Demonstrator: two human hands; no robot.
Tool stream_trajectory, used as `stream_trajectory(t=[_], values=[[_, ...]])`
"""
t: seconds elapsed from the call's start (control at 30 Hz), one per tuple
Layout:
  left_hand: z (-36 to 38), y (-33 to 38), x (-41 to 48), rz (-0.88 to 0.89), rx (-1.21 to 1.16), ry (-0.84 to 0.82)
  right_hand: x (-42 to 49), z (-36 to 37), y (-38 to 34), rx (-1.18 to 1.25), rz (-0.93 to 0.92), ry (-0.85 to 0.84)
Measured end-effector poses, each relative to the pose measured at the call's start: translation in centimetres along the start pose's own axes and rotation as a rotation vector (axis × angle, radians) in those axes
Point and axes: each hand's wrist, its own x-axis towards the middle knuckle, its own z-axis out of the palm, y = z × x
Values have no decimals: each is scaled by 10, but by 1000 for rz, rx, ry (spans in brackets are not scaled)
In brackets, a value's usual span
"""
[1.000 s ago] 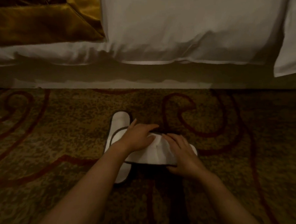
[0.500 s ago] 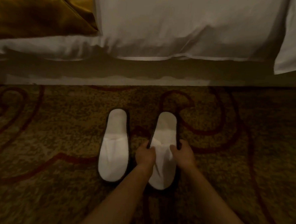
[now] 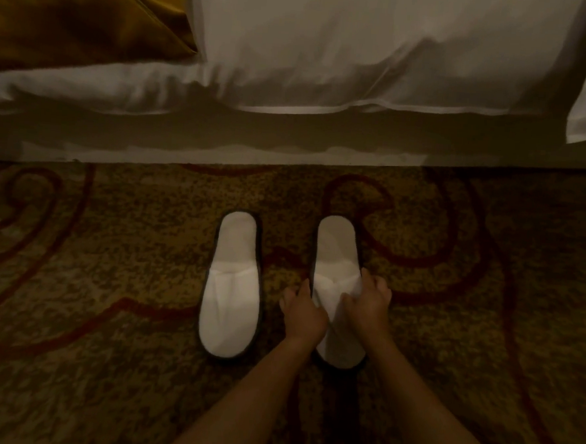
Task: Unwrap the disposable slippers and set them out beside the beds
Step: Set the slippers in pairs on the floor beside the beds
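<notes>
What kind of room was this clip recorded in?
Most likely a hotel guest room: white disposable slippers set out on patterned carpet beside a bed with white linen and a gold satin throw.

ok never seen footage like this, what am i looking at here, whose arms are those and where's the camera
The camera is worn on a person's head and looks forward and down, so the two bare arms coming up from the bottom edge are the wearer's own. There is no robot.

The floor is a patterned carpet beside a bed with white bedding and a gold throw at the upper left. Two white slippers lie side by side on the carpet, heels toward the bed. The left slipper lies untouched. The left hand and right hand hold the right slipper by its two sides, over the toe cover. No wrapper is in view.
</notes>
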Motion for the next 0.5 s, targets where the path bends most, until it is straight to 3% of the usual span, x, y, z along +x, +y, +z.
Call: stream_trajectory(t=[0.5], values=[[1, -5, 5, 56, 84, 1, 4, 10, 1, -84, -21, 82]])
